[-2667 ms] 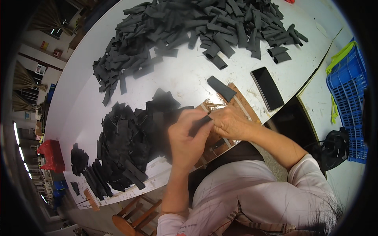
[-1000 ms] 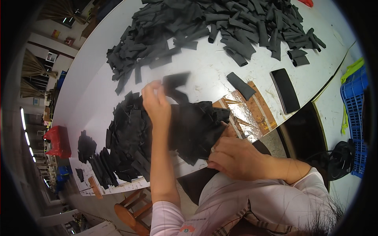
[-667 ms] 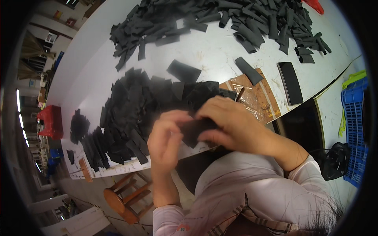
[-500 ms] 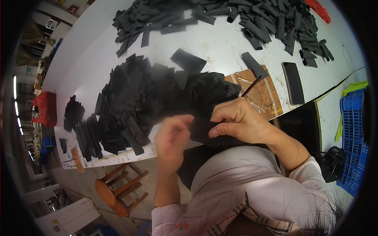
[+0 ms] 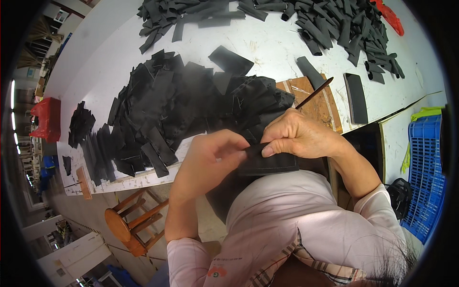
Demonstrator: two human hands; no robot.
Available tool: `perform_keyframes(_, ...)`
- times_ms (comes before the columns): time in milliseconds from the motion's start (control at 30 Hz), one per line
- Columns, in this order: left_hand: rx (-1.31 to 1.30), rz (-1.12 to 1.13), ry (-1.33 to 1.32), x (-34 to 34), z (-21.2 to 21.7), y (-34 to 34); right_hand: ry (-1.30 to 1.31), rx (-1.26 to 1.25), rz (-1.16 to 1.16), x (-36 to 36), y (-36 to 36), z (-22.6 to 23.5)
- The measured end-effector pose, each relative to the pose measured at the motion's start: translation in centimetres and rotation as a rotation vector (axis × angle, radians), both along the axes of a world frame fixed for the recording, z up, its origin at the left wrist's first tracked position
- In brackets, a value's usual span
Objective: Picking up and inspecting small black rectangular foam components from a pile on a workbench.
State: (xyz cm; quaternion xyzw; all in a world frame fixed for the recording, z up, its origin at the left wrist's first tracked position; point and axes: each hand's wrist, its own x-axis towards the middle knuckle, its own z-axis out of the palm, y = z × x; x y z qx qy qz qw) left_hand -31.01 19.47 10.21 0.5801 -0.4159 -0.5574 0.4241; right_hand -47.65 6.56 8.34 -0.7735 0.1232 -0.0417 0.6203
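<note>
A black fabric piece (image 5: 271,163) with a pale stitched line along its lower edge is held in front of my waist. My left hand (image 5: 208,155) closes on its left side, fingertips pinched together. Thumb and fingers of my right hand (image 5: 303,136) grip its upper edge. A thin dark brown stick (image 5: 315,93) sticks up from behind my right hand, pointing away to the right; whether that hand holds it is hidden. Just beyond both hands lies a heap of flat black fabric pieces (image 5: 153,103) on the white table (image 5: 267,52).
A brown board (image 5: 332,110) lies at the table edge, with a black strip (image 5: 310,71) across it and a phone (image 5: 356,98) beside it. Rolled black pieces (image 5: 330,28) are piled at the back. A blue crate (image 5: 425,177) stands right, a wooden stool (image 5: 126,225) lower left.
My left hand has shifted left and its fingertips now meet the fabric close to my right hand. More of the fabric's stitched lower edge shows. The stick reaches further out to the upper right.
</note>
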Motion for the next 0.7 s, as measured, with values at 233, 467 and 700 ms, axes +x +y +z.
perform_keyframes(233, -0.179, 0.487, -0.388, -2.8, -3.4, 0.2, -0.258, -0.910, -0.653, 1.6, 2.8, 0.1)
perform_keyframes(467, -0.385, 0.727, -0.439, -6.2, -5.3, -0.2, -0.312, -0.345, -0.570, 2.0, 4.0, -1.8)
perform_keyframes(700, -0.276, 0.919, -0.243, -5.8, -5.6, -1.3, -0.230, -0.679, -0.580, 2.2, 3.8, -4.3)
